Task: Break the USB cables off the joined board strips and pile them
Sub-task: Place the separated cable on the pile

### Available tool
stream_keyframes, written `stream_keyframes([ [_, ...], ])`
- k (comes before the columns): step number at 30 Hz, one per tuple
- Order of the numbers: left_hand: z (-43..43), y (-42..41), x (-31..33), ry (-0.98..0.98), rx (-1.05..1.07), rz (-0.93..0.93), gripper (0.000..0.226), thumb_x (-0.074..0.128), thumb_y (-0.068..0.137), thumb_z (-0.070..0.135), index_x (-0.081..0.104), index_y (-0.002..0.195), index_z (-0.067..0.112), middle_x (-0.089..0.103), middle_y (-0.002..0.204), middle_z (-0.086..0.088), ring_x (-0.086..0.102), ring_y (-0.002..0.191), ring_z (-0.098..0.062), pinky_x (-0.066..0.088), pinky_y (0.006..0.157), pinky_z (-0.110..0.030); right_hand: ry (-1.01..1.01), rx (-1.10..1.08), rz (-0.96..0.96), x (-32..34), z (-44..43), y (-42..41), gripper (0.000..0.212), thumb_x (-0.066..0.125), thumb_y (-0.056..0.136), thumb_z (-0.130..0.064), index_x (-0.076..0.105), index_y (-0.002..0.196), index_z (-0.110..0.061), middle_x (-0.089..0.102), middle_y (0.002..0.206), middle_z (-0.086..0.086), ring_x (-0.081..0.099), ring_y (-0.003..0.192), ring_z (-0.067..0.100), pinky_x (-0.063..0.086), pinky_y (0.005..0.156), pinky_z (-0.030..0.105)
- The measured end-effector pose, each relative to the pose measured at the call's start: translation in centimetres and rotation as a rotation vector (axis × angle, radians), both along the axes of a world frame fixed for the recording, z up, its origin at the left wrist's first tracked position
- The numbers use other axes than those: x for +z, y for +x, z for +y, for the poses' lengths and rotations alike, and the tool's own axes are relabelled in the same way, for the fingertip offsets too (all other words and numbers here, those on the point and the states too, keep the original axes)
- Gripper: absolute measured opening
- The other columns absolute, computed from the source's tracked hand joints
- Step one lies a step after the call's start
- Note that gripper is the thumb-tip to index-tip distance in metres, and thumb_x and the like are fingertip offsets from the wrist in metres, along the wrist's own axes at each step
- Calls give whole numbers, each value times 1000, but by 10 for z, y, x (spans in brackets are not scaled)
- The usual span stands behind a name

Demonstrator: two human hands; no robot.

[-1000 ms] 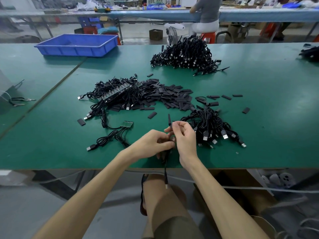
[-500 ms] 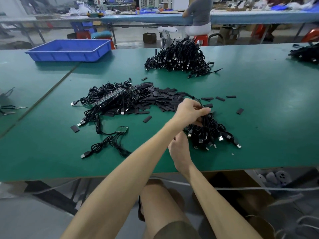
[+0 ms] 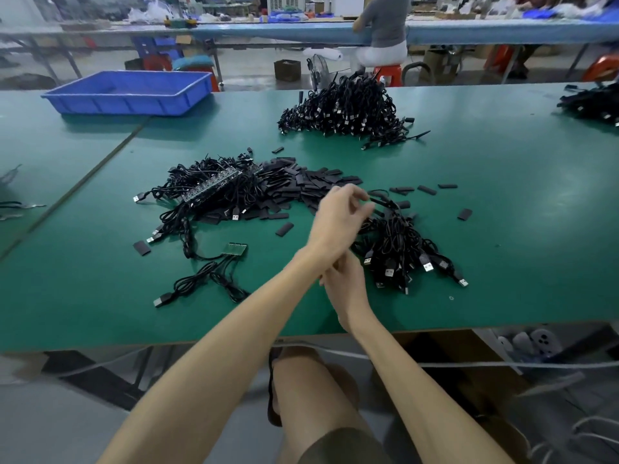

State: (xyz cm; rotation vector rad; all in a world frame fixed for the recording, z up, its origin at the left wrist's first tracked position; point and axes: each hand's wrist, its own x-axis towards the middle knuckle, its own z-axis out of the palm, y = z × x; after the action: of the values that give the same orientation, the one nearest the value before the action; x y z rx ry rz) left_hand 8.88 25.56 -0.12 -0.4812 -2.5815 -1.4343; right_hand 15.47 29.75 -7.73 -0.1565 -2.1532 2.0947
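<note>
- USB cables (image 3: 402, 249): loose pile, right of centre, metal plugs fanned toward the near edge of the green table (image 3: 502, 229).
- Left hand (image 3: 340, 214): reached across above the right wrist, over the pile's far-left side. Fingers (image 3: 356, 193) were loose & apart, gripping nothing. A black cable end lay just off the fingertips; some blur there.
- Right hand (image 3: 346, 286): close to the near edge, just beside the pile, partly hidden under the left forearm. Couldn't tell if its fingers were clenched or held anything.
- Board strip (image 3: 214, 185): lay in a tangle of attached cables, mid-table, left of both hands.
- Small green board (image 3: 236, 249): a few cables attached, btwn that tangle & the near edge.
- Black flat pieces (image 3: 318, 182): scattered btwn tangle & pile.
- Bigger cable heap (image 3: 345, 108): by the far edge.
- Blue tray (image 3: 130, 93): far edge, left side.
</note>
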Motion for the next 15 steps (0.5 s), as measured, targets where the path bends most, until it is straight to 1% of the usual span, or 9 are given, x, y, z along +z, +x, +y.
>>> stream_keyframes([
  [1, -16, -2, 1, -43, 52, 27, 14, 63, 98, 19, 69, 111, 17, 64, 108, 0, 59, 88, -5, 54, 86, -27, 26, -7, 29, 1, -1, 0, 17, 57, 105, -14, 62, 89, -10, 65, 66, -5, 57, 61, 8, 45, 62, 29],
  [3, -54, -8, -1, -228, 162, 26, 20, 59, 98, 11, 70, 114, 16, 64, 115, -4, 63, 97, -17, 53, 94, -36, -3, 6, 43, 3, -3, 2, 16, 60, 105, -24, 64, 98, -10, 73, 72, 1, 63, 65, 11, 50, 64, 28],
  [5, -96, -13, -7, -536, 269, -57, 25, 61, 97, 19, 66, 121, 12, 60, 122, -14, 60, 112, -32, 47, 101, -43, 30, 0, 47, 3, -3, 2, 13, 60, 104, -26, 64, 98, -15, 75, 77, 1, 64, 65, 10, 48, 64, 26],
  [6, -117, -13, -11, -685, 317, -131, 29, 62, 97, 25, 63, 122, 9, 56, 125, -17, 55, 117, -37, 42, 104, -46, 40, -1, 57, 1, -3, 1, 12, 60, 104, -26, 64, 98, -16, 75, 77, 1, 64, 65, 9, 47, 63, 25],
  [8, -154, -7, -20, -860, 375, -276, 33, 63, 98, 36, 58, 114, 8, 52, 127, -20, 47, 122, -39, 34, 106, -52, 38, 7, 67, -1, -4, 0, 11, 61, 103, -25, 64, 98, -16, 75, 78, 1, 64, 65, 8, 46, 62, 21],
  [9, -169, -4, -22, -865, 388, -318, 35, 65, 96, 40, 59, 111, 9, 51, 126, -19, 46, 122, -39, 33, 106, -53, 37, 8, 69, -1, -3, 0, 11, 62, 103, -25, 64, 98, -16, 75, 78, 1, 64, 65, 7, 46, 62, 19],
  [11, -190, 1, -25, -763, 389, -332, 38, 74, 89, 43, 64, 111, 14, 57, 120, -14, 50, 119, -36, 37, 101, -51, 38, 7, 71, -1, -4, 0, 11, 64, 102, -26, 65, 98, -15, 75, 77, 0, 64, 64, 6, 47, 61, 17],
  [13, -199, 4, -24, -555, 359, -360, 38, 85, 80, 36, 66, 106, 15, 66, 106, -9, 59, 106, -29, 44, 91, -43, 45, 8, 77, -1, -5, 1, 12, 66, 101, -25, 65, 98, -14, 75, 76, 0, 65, 63, 4, 47, 60, 17],
  [15, -199, 8, -25, -345, 334, -391, 35, 88, 78, 26, 68, 101, 12, 69, 94, -6, 65, 92, -24, 48, 79, -35, 57, 15, 81, 0, -5, 1, 11, 67, 100, -23, 65, 98, -12, 75, 76, 0, 65, 63, 3, 48, 60, 16],
])
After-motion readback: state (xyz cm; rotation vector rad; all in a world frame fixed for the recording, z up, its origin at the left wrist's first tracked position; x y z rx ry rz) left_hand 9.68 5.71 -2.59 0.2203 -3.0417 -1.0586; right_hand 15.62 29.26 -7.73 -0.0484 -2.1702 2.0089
